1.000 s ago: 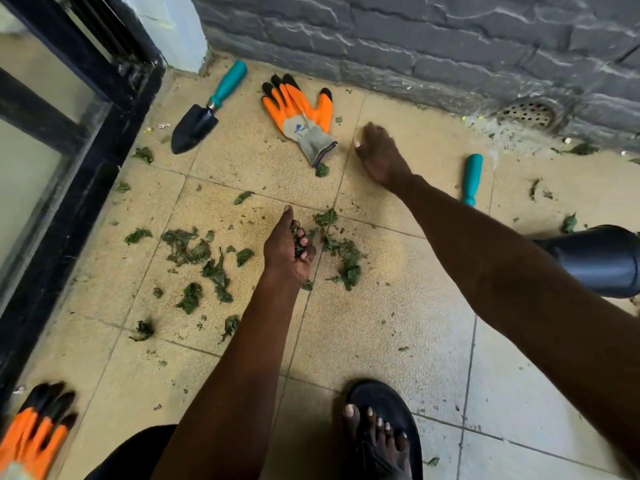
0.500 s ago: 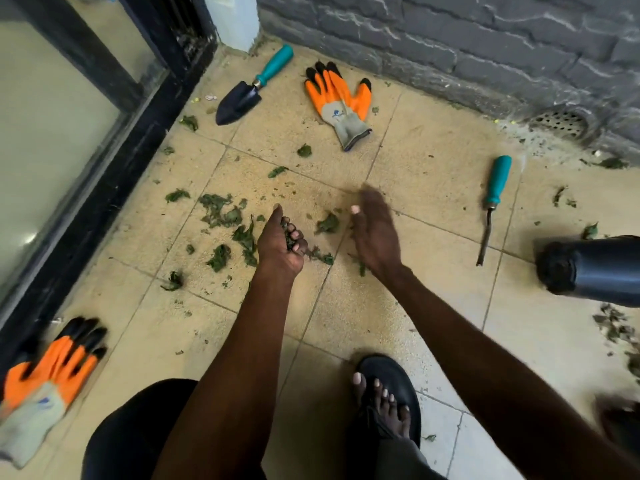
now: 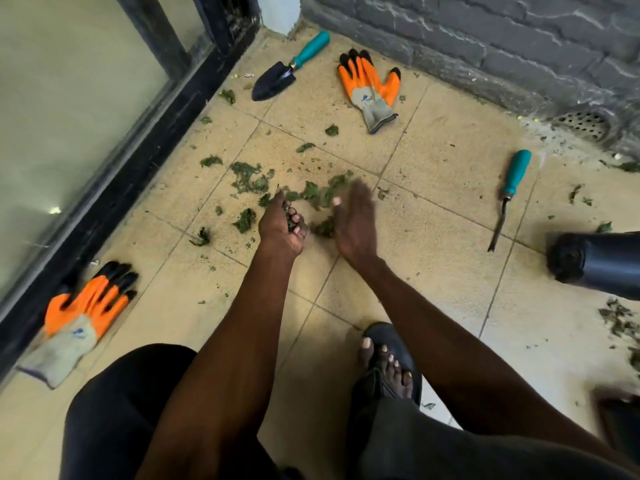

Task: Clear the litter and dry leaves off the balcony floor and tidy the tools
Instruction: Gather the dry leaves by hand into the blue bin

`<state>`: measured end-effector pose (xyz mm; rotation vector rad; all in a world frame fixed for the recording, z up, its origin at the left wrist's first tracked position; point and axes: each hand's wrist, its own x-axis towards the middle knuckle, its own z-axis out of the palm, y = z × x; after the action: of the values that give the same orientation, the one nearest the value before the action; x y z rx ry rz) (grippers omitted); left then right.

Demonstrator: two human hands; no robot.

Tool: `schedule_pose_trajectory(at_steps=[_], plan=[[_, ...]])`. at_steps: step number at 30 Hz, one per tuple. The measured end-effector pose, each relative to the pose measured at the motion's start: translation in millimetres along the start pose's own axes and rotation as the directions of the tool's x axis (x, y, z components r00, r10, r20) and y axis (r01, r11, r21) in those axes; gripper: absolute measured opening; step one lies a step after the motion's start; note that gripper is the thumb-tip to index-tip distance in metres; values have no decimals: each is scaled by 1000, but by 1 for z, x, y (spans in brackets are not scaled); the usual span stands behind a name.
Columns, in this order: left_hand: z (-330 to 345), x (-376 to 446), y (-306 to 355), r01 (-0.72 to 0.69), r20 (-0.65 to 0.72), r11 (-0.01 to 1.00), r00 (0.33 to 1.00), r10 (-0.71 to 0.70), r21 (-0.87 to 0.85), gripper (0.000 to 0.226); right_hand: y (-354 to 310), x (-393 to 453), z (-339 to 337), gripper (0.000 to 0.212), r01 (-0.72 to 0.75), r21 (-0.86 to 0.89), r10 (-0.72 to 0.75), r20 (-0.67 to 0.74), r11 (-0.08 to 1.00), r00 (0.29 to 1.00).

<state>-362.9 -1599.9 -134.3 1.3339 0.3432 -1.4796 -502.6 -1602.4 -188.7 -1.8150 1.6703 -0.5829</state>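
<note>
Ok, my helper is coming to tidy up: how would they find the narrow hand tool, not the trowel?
Start at the grey brick wall and its round floor drain. Just in front of the drain, alone on the tiles, lies the weeder. Its teal handle matches the trowel by the door, but it ends in a thin dark shaft, not a scoop.

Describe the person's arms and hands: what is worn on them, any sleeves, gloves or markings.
Both arms are bare from the bottom of the frame to the fingertips: no sleeves, watch or bracelet show. The left hand and right hand wear no gloves. The right hand is motion-blurred, so rings there cannot be ruled out. One pale thumbnail shows on the right hand.
</note>
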Motion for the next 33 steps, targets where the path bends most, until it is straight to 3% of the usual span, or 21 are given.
schedule_pose_trajectory(at_steps=[3,5,7,9,11,14,16,21,23,26,30,33], plan=[[-7,-2,1,10,-14,1000,1000,-10,6,34,29,28,-25,74,-378,-72,354,-228,923,907],[-10,-1,-1,26,3,999,1000,-26,19,35,44,45,-37,79,-484,-80,464,-185,871,866],[-11,-1,-2,35,15,999,999,-35,21,37,43,52,-36,80,-362,-159,353,-86,918,932],[-11,0,1,30,13,1000,999,-30,-3,35,30,51,-23,77,-138,-223,152,51,965,987],[-9,1,5,15,6,1000,1000,-15,-24,33,14,47,-6,73,54,-218,-11,191,974,981],[-9,2,9,0,4,999,1000,0,-50,33,-7,38,9,73,195,-99,-149,351,976,924],[-12,5,13,-6,9,998,1000,7,-69,34,-16,45,8,70,208,4,-196,360,978,912],[-25,12,31,-24,-5,990,1000,23,-137,34,-32,125,-12,70,62,62,-68,95,996,993],[-32,13,38,-36,-1,983,999,36,-180,36,-37,158,-18,73,-12,95,-3,148,995,989],[-42,16,45,-69,-22,977,998,66,-201,37,-42,178,-6,71,-21,47,4,333,999,943],[-53,21,62,-113,-75,967,992,98,-229,37,-54,150,33,69,332,-70,-256,493,941,831],[-56,22,81,-163,-124,967,982,140,-198,37,-69,134,55,57,387,58,-343,597,920,725]])
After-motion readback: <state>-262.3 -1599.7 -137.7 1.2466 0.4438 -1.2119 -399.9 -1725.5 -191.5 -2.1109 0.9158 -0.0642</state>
